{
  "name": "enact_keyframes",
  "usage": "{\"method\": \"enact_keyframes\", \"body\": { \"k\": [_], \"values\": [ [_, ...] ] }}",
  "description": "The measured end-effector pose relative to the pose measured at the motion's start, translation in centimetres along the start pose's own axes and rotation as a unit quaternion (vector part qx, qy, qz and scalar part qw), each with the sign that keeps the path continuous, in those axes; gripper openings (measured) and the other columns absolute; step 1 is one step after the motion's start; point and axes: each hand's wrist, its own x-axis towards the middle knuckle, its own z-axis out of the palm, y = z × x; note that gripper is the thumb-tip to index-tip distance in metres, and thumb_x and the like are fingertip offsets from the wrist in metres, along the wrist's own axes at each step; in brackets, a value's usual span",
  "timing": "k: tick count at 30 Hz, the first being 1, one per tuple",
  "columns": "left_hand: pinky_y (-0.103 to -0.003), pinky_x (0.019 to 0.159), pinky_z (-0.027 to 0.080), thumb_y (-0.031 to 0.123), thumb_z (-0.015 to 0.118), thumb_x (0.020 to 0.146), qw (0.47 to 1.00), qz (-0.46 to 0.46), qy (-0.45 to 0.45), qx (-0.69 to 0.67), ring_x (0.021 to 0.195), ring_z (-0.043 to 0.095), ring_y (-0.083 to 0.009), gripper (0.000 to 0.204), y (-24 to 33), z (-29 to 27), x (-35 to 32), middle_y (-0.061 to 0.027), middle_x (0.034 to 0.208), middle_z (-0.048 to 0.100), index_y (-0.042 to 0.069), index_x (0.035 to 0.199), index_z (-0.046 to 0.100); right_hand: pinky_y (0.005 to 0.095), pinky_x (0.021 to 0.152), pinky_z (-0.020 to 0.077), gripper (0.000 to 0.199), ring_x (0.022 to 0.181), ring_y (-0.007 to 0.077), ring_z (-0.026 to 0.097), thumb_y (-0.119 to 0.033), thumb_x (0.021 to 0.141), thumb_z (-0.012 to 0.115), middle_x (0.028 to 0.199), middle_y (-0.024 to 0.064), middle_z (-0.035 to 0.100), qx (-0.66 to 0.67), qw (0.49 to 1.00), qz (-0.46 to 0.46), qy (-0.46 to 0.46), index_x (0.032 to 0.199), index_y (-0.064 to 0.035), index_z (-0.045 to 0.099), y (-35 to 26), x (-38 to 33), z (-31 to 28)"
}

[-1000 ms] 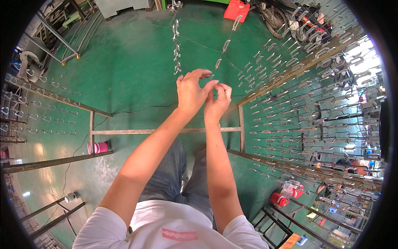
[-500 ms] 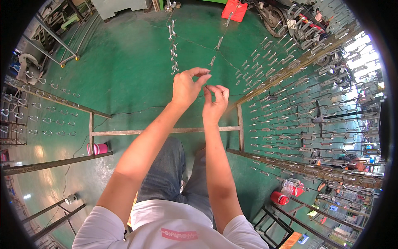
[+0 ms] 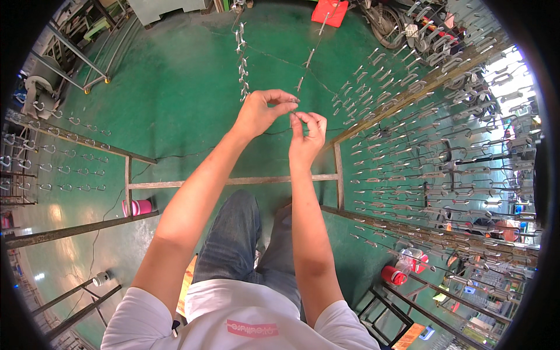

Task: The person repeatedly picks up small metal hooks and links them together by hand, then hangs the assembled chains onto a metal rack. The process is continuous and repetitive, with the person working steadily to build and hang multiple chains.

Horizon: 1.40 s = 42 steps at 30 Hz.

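Over green floor (image 3: 175,111), left hand (image 3: 256,112), grip pinched at link strand (image 3: 310,57), right hand (image 3: 307,133), grip pinched, contents unclear, hook strand (image 3: 240,38) beside left, metal frame (image 3: 262,180) below, hanging links (image 3: 402,207) rightward.

I see the left hand (image 3: 261,114) pinching at the lower end of a strand (image 3: 310,58) of metal links, which slants down to its fingertips. Just beside it, the right hand (image 3: 308,135) has thumb and fingers drawn together; whatever sits between them is too small for me to make out. A string of clips (image 3: 242,65) hangs beyond the left knuckles. A bar (image 3: 256,180) crosses beneath both forearms (image 3: 186,213). Rows of links (image 3: 402,207) fill my right, hooks (image 3: 65,170) my left. A red bag (image 3: 329,13) lies on the green floor (image 3: 192,87).
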Motion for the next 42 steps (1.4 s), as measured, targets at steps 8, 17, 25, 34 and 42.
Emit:
{"method": "enact_keyframes", "body": {
  "k": [8,17,25,34,42],
  "values": [
    [-0.028,0.083,0.049,0.015,0.069,0.085,1.0,0.003,0.002,-0.024,0.091,0.064,-0.0127,0.02,0.1,-0.2,-0.2,-0.0057,0.096,0.071,0.002,0.099,0.071,0.0319,0.073,0.0446,0.01,0.086,0.0207,0.055,-0.011,0.079,0.074,0.088,0.0066,0.054,-0.018,1.0,0.008,-0.007,0.086,-0.0068,0.069,-0.5,0.2,-0.1],
    [-0.029,0.084,0.049,0.015,0.069,0.084,1.0,-0.01,0.009,-0.018,0.091,0.064,-0.0125,0.019,0.2,-0.4,-0.2,-0.0051,0.096,0.071,0.003,0.099,0.071,0.033,0.073,0.0434,0.011,0.085,0.0212,0.055,-0.012,0.076,0.076,0.087,0.006,0.055,-0.03,1.0,0.002,-0.009,0.084,-0.0088,0.069,-0.3,0.3,0.2],
    [-0.031,0.086,0.049,0.013,0.07,0.083,0.999,0.016,0.031,-0.025,0.093,0.064,-0.0145,0.026,-1.2,-0.1,-0.3,-0.0056,0.101,0.07,0.004,0.107,0.069,0.0344,0.068,0.0447,0.013,0.082,0.0229,0.057,-0.01,0.073,0.077,0.087,0.0071,0.056,-0.012,1.0,-0.01,-0.022,0.083,-0.0085,0.069,0.0,0.5,0.4],
    [-0.031,0.08,0.052,0.013,0.071,0.08,0.996,-0.056,0.054,0.035,0.088,0.068,-0.0186,0.027,-4.0,2.6,-2.9,-0.0094,0.095,0.072,0.005,0.106,0.069,0.0344,0.069,0.046,0.013,0.082,0.0231,0.058,-0.011,0.073,0.078,0.088,0.0083,0.056,-0.017,0.999,-0.006,-0.031,0.083,-0.0078,0.07,0.2,0.8,0.5],
    [-0.031,0.07,0.052,0.018,0.071,0.081,0.985,-0.015,0.153,0.079,0.076,0.07,-0.0209,0.019,-5.2,4.7,-1.2,-0.0111,0.084,0.072,0.005,0.095,0.072,0.0318,0.073,0.0461,0.019,0.079,0.02,0.056,-0.01,0.076,0.076,0.088,0.0071,0.056,-0.013,0.999,0.017,-0.037,0.093,-0.0086,0.068,1.0,0.2,-0.2]
  ]
}}
